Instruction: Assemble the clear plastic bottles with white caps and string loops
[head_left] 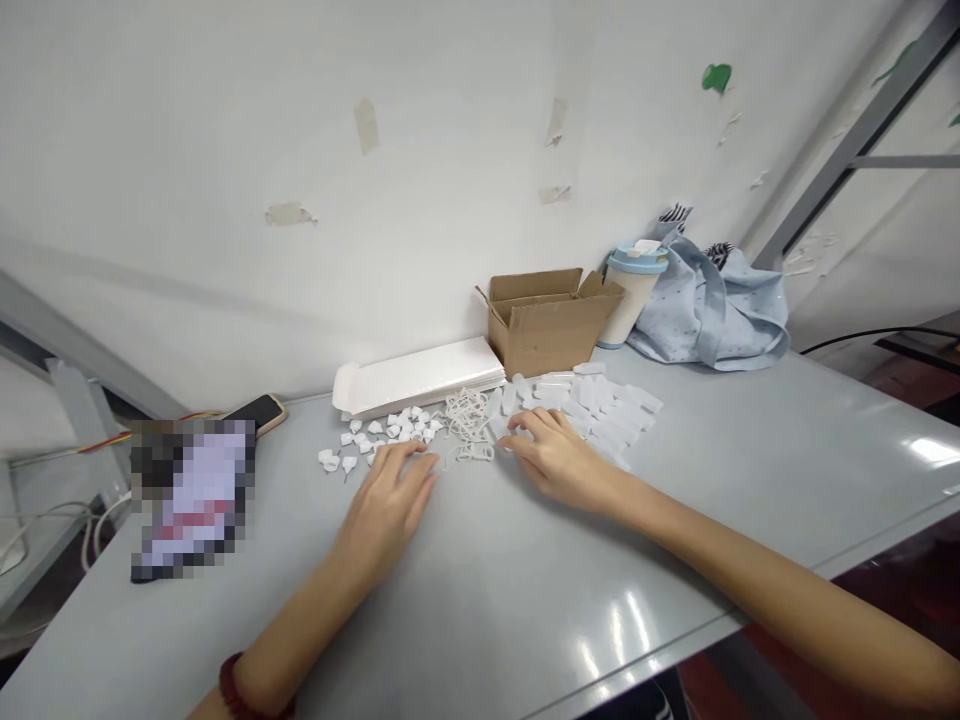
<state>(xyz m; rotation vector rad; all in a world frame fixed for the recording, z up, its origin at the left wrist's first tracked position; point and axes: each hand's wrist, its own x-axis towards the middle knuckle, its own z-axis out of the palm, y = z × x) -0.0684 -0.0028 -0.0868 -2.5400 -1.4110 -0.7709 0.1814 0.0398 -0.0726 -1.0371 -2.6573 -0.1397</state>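
Note:
My left hand (391, 495) is palm down by the near edge of a scatter of small white caps (405, 425), some with a thin stem. Its fingers are apart and nothing shows in them. Over the near left side of a spread of translucent plastic tubes (600, 410) is my right hand (555, 455), fingers curved and apart, with no held thing visible. Between the two hands lies a tangled heap of white plastic loops or clips (466, 412). One white clip (476, 453) rests in front of the heap, close to my right fingertips.
Behind the parts are a flat white box (420, 378) and an open cardboard box (555, 335). A lidded cup (630, 295) and a light blue cloth bag (712, 305) stand back right. At left are a phone (262, 412) and a blurred-out item (199, 500) on the grey table (465, 600).

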